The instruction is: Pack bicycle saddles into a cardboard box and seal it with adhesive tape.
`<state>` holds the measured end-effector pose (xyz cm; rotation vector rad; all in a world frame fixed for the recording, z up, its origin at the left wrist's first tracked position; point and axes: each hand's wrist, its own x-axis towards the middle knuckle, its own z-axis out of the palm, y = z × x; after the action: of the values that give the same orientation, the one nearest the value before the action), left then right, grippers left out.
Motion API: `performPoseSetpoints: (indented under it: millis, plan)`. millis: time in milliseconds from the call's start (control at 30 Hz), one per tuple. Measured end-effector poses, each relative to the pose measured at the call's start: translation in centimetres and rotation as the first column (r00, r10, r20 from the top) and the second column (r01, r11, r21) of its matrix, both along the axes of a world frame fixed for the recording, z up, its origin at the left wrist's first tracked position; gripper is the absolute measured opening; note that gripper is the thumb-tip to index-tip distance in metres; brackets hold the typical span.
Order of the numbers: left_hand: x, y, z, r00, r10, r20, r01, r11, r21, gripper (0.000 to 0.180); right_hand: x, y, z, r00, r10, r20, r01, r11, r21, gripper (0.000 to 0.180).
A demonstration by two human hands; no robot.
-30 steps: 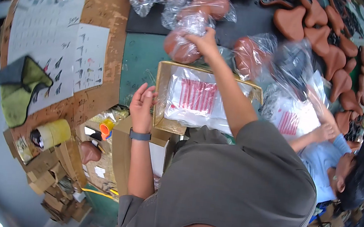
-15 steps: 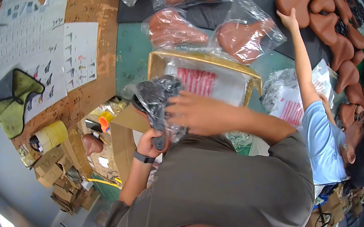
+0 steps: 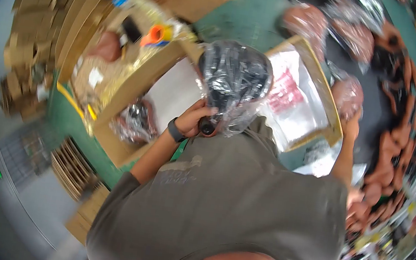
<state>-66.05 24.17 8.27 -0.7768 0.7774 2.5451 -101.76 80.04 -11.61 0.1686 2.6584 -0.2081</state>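
My left hand [image 3: 194, 119], with a dark band at the wrist, is closed around the narrow nose of a bicycle saddle [image 3: 238, 76] in a clear plastic bag. Its black underside faces up, just left of an open carton [image 3: 335, 127]. My right hand [image 3: 351, 129] reaches past that carton's right side and grips the narrow end of a brown bagged bicycle saddle [image 3: 348, 96]; its fingers are partly blurred. On the left, a second open carton [image 3: 112, 138] holds another bagged saddle [image 3: 138, 121] beside a white sheet.
More bagged brown saddles [image 3: 306, 24] lie at the far side of the green table. Bare brown saddles [image 3: 385, 158] are heaped along the right, with a person's hand [image 3: 355, 195] near them. An orange tape dispenser [image 3: 158, 34] and stacked cardboard [image 3: 41, 18] are at the left.
My view has swung left. My right hand has left the saddle in my left hand and taken hold of a bagged brown saddle on the right. The left hand keeps its saddle, now turned underside up.
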Motion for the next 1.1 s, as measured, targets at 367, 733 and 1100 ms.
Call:
performPoseSetpoints:
  millis: [367,733,1100]
  plan:
    - [25.4,-16.0,-9.0,0.978,0.187,-0.094,-0.208,0.824,-0.526,0.063,11.0,-7.5,22.1,0.988,-0.153,-0.007,0.077,0.539,-0.839,0.084]
    - [30.5,-33.1,-29.5,0.213,-0.717,0.664,0.617,-0.428,-0.660,0.050,26.1,-48.1,16.8,0.600,0.520,0.608,0.336,0.527,-0.781,0.049]
    - [32.2,-21.6,-30.2,0.937,0.264,0.226,0.297,-0.269,-0.916,0.061,37.0,-58.9,-8.7,-0.217,0.903,0.370,-0.883,-0.021,-0.469,0.032]
